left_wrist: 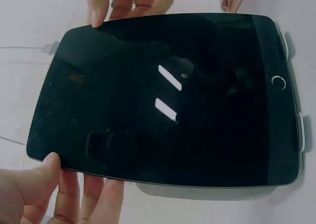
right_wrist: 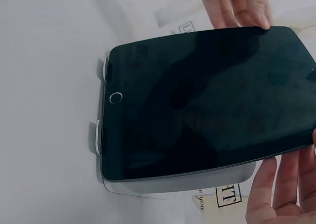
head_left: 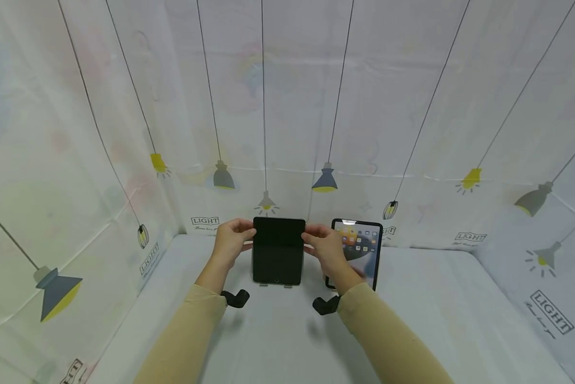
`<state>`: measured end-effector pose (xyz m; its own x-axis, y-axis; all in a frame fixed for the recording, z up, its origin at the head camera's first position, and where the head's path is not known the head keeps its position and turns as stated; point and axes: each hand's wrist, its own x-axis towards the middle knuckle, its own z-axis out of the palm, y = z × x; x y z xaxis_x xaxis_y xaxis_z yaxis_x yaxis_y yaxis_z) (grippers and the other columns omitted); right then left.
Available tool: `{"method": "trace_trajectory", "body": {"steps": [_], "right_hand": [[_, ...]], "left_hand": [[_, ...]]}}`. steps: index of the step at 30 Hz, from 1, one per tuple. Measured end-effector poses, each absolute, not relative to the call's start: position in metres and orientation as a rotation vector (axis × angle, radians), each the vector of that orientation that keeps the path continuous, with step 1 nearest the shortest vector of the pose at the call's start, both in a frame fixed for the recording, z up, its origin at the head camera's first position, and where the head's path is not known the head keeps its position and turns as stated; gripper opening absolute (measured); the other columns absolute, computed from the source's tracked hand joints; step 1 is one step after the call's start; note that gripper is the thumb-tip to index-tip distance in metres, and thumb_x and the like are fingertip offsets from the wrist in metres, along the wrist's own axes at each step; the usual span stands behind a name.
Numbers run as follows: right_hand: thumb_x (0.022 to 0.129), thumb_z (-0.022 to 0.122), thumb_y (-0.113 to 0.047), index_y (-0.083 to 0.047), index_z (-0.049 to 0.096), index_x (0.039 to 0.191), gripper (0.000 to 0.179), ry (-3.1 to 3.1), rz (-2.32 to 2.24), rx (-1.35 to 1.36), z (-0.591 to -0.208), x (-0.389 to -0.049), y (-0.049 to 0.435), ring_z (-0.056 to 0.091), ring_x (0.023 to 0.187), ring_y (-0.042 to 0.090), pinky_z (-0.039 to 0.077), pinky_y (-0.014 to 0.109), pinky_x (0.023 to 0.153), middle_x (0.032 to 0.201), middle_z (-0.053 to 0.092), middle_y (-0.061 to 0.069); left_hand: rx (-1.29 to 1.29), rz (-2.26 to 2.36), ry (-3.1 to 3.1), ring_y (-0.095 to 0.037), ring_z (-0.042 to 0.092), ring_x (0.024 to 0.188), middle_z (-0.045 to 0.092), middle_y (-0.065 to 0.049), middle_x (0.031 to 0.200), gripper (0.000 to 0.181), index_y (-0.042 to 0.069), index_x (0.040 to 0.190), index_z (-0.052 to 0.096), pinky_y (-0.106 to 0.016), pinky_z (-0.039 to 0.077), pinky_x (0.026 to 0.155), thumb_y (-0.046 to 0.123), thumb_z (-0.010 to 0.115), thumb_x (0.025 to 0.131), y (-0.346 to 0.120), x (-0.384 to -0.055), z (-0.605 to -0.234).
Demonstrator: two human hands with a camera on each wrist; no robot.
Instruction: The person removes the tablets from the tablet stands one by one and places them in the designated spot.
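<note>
Head view: the left hand (head_left: 231,242) and right hand (head_left: 327,248) pinch a dark tablet (head_left: 278,253) by its sides, far on the table (head_left: 278,341), left of a lit tablet (head_left: 370,256). Left wrist view: thumbs in front, fingers (left_wrist: 109,199) behind. Right wrist view: two pale hooks (right_wrist: 98,137) at its bottom edge.

A black, glass-fronted rectangular tablet (head_left: 278,250) with rounded corners stands in portrait, its glossy screen dark, round home button at the bottom, lower edge at the two small lips of a pale grey stand (left_wrist: 207,192)
</note>
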<state>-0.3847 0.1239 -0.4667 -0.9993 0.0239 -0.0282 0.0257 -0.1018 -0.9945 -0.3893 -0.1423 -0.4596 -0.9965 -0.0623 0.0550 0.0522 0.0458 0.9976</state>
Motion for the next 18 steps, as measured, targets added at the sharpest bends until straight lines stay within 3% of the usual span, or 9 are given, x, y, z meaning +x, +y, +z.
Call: {"method": "trace_trajectory", "body": {"steps": [13,18], "right_hand": [[0.1,0.075,-0.007,-0.006,0.075,0.114,0.014,2.111,-2.326,0.075,-0.4624,-0.3818,0.1225,0.072,0.101,0.017,0.065,0.047,0.1,0.107,0.071,0.0],[0.1,0.076,-0.006,-0.006,0.076,0.112,0.012,2.125,-2.315,0.076,-0.4612,-0.3804,0.1222,0.073,0.098,0.016,0.067,0.044,0.096,0.104,0.072,0.0]], "left_hand": [[0.028,-2.081,-2.229,-0.02,0.071,0.094,0.07,-0.008,0.108,0.013,0.004,0.113,0.075,-0.056,0.065,0.098,0.005,0.075,0.1,-0.1412,-0.3877,-0.4522],[0.031,-2.073,-2.234,-0.019,0.071,0.093,0.07,-0.007,0.106,0.011,0.005,0.111,0.075,-0.049,0.068,0.09,0.005,0.075,0.1,-0.1417,-0.3856,-0.4506]]}}
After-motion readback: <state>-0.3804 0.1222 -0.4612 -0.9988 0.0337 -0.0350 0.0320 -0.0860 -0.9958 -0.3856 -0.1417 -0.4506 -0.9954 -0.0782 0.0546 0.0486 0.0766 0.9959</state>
